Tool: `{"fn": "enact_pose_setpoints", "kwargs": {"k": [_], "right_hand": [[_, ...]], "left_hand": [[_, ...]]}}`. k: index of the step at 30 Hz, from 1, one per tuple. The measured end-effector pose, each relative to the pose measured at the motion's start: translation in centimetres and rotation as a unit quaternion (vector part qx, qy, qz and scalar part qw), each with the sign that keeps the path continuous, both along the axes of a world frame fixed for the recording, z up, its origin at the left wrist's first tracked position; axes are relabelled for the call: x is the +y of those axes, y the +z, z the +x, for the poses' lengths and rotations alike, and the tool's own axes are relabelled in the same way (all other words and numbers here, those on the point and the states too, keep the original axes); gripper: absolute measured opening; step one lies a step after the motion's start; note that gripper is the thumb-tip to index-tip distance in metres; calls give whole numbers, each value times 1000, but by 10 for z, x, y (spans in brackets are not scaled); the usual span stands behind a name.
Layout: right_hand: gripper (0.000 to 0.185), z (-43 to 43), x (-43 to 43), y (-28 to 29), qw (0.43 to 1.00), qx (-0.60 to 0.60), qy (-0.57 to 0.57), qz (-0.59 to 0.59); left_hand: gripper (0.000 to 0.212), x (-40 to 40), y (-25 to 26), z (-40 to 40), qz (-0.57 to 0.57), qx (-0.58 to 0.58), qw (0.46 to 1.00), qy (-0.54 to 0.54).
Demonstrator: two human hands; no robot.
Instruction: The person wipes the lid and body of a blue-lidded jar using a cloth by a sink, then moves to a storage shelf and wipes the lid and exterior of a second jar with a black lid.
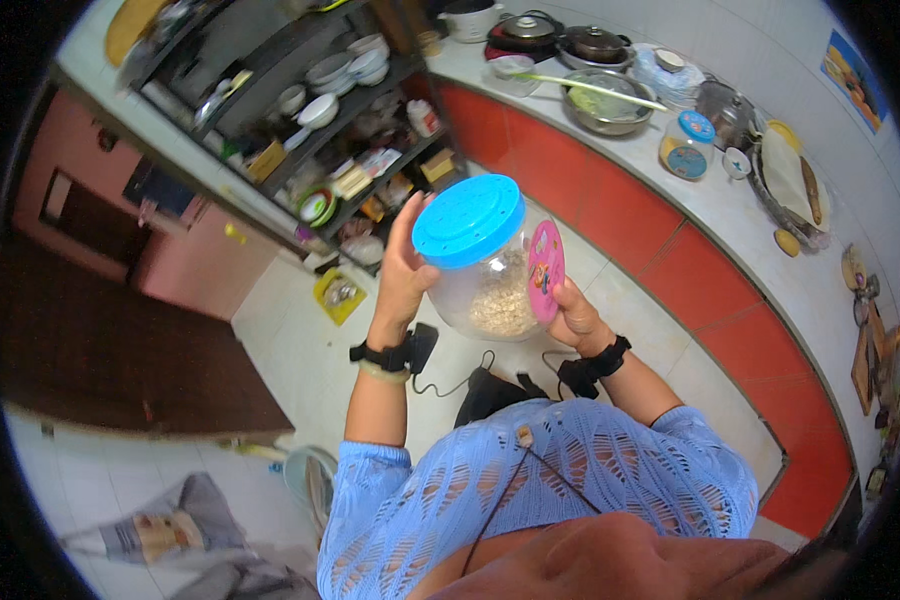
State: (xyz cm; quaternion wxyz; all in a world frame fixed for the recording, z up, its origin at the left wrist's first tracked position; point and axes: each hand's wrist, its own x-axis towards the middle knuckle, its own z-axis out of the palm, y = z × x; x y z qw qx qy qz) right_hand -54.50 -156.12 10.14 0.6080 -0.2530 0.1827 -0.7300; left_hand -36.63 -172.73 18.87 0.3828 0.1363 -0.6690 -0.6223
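Observation:
Between both hands is a clear plastic jar (461, 300) with a blue lid (471, 220), tilted, in mid-air over the floor. Pale flakes, like rolled oats, lie in its lower part. A round pink label (546, 271) with a printed picture is on its right side. My left hand (406, 255) grips the jar at the lid's left edge, fingers behind it. My right hand (576, 315) holds the jar low on the right, thumb by the label. Both wrists wear black straps with small devices.
A curved counter (727, 247) with red cabinets bears a steel bowl (607, 105), covered pans and a second blue-lidded jar (688, 146). At the left stands a dark shelf rack (270, 161) with bowls and packets. A yellow dustpan (356, 298) lies on the tiled floor, near the rack.

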Motion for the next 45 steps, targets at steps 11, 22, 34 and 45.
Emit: {"fn": "enact_pose_setpoints", "kwargs": {"k": [11,22,34,45], "right_hand": [[104,-107,-129,-10,930,144,-338,24],[105,-209,-74,-31,823,257,-432,265],[74,-376,56,-132,692,223,-554,406],[59,-426,130,-144,645,213,-602,421]], "left_hand": [[121,-125,-3,-160,29,-75,979,-188],[131,-141,-115,-324,-95,-85,926,-356],[116,4,-176,-559,-259,-15,887,-381],[116,67,-176,-595,-241,-266,783,-507]]}}
